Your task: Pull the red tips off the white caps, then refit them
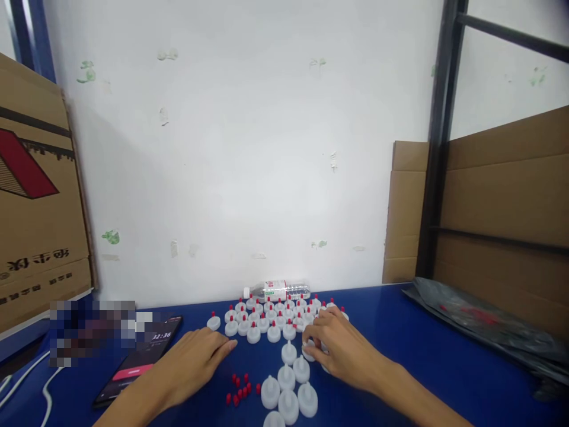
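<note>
A phone [146, 351] lies just left of the left hand [200, 354], whose fingers curl loosely; I cannot tell whether they hold anything. Small red caps [245, 392] lie nearer the viewer than that hand, bare white lids [287, 378] between the forearms, red-capped lids [264, 324] beyond. The right hand [334, 339] bends its fingers about one lid [307, 353]; whether they grip it is unclear. Farther right lies a plastic bag [480, 326].

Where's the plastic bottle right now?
In the head view, the plastic bottle lies on its side near centre, at the back of the blue table, just behind the red-tipped white caps.
</note>
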Demonstrator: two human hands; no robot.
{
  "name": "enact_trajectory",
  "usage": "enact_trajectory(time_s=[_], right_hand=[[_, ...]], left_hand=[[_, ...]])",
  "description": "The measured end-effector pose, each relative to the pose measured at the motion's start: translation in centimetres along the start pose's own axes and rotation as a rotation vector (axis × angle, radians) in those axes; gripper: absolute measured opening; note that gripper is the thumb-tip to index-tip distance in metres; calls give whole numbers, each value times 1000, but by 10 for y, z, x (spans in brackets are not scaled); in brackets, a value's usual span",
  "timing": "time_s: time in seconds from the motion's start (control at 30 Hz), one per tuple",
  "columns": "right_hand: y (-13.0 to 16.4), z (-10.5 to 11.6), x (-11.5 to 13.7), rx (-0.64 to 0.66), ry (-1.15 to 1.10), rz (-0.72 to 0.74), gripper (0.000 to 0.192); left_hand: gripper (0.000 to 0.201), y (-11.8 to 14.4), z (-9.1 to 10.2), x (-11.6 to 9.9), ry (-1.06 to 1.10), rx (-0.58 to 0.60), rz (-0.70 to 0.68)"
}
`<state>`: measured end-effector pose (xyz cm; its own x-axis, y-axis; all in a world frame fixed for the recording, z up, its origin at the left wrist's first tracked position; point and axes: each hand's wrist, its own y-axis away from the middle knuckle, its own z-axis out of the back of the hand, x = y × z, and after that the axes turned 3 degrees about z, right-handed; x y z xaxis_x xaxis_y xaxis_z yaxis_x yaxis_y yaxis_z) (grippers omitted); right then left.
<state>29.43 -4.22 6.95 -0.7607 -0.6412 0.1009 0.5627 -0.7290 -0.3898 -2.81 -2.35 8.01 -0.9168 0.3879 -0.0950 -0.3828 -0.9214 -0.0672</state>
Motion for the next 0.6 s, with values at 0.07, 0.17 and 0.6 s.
enact_trajectory(time_s=[0.07,0.17,0.6], right_hand=[[-1,1,0,8,-2,-3,7],[-1,8,0,22,86,-12,22],[10,20,-3,247,172,-138,23]], left_hand=[[48,2,-1,-3,-18,33,5],[35,4,2,-6,-30,55,11],[20,11,6,-16,64,165,28]])
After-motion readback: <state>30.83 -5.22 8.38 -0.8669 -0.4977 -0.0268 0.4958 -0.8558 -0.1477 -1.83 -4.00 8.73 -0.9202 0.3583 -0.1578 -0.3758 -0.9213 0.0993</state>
